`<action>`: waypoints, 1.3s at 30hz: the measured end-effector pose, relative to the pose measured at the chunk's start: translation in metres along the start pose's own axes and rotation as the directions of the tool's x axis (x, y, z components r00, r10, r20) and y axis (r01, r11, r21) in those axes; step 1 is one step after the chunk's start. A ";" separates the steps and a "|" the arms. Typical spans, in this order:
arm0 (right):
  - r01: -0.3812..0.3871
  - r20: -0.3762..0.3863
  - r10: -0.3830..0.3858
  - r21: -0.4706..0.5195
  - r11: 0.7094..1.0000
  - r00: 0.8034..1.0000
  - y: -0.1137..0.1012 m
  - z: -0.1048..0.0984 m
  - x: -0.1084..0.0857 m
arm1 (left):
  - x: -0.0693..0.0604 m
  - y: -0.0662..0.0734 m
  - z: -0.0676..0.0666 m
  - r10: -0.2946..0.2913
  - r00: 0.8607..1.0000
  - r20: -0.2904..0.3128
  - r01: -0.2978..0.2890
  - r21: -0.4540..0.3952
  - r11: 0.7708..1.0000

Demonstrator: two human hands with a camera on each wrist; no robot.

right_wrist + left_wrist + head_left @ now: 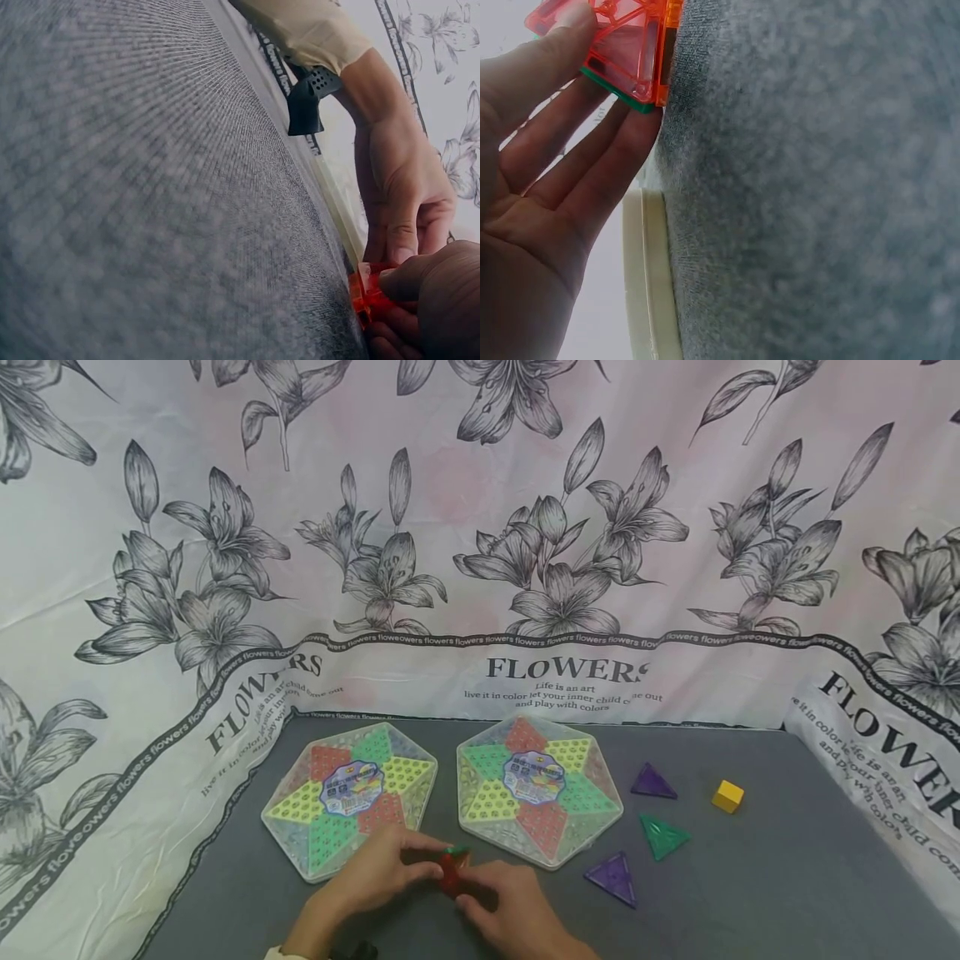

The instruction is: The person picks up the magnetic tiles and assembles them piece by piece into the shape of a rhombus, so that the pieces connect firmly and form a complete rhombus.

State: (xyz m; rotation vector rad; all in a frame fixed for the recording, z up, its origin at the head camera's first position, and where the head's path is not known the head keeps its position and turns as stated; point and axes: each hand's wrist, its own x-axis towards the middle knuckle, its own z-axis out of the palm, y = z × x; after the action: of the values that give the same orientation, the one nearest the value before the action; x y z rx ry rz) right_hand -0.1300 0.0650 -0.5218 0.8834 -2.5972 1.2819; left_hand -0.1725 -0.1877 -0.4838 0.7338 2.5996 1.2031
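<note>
In the head view, a small cluster of red, orange and green translucent tiles point(450, 870) stands on the table between both hands. My left hand point(386, 868) pinches its left side, and my right hand point(517, 906) grips its right side. The left wrist view shows a red triangular tile point(626, 49) with a green edge below and an orange edge beside it, held between the thumb and fingers of my left hand point(562, 142). In the right wrist view, my right hand point(442, 300) holds the red piece point(367, 289), partly hidden by fingers.
Two hexagonal boxes with star patterns point(300, 843) point(592, 827) lie behind the hands. To the right are a purple triangle point(654, 782), a green triangle point(663, 837), another purple triangle point(615, 878) and a yellow cube point(727, 797). A flowered cloth point(450, 677) hangs behind.
</note>
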 end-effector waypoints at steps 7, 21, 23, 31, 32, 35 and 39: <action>0.021 -0.003 -0.021 0.041 0.999 1.000 0.002 -0.002 0.000 | 0.001 0.000 0.000 0.004 1.000 0.002 -0.004 -0.012 1.000; 0.185 0.068 -0.194 0.112 0.976 0.979 0.023 -0.076 -0.024 | -0.005 0.019 -0.010 0.092 0.993 -0.075 -0.101 -0.115 0.988; 0.177 0.052 -0.182 0.091 0.980 0.982 0.026 -0.094 -0.031 | -0.006 0.028 -0.010 0.157 0.980 -0.123 -0.173 -0.133 0.976; 0.142 -0.071 -0.150 -0.102 0.985 0.986 0.051 -0.160 -0.057 | 0.016 0.069 0.013 0.370 0.921 -0.124 -0.390 -0.285 0.875; 0.118 -0.080 -0.128 -0.116 0.986 0.989 0.054 -0.167 -0.060 | 0.021 0.073 0.018 0.390 0.914 -0.111 -0.406 -0.276 0.871; 0.041 -0.102 -0.057 -0.154 0.987 0.993 0.061 -0.184 -0.067 | 0.038 0.083 0.033 0.442 0.894 -0.069 -0.445 -0.234 0.864; -0.031 -0.125 0.007 -0.185 0.982 0.992 0.072 -0.198 -0.071 | 0.057 0.093 0.054 0.456 0.890 -0.004 -0.449 -0.178 0.876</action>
State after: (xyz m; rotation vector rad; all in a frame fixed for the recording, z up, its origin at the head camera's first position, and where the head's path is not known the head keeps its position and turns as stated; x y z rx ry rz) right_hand -0.1400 0.2812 -0.4695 0.7247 -2.5814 1.0392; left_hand -0.1688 -0.0713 -0.4465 1.3642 2.3167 1.4947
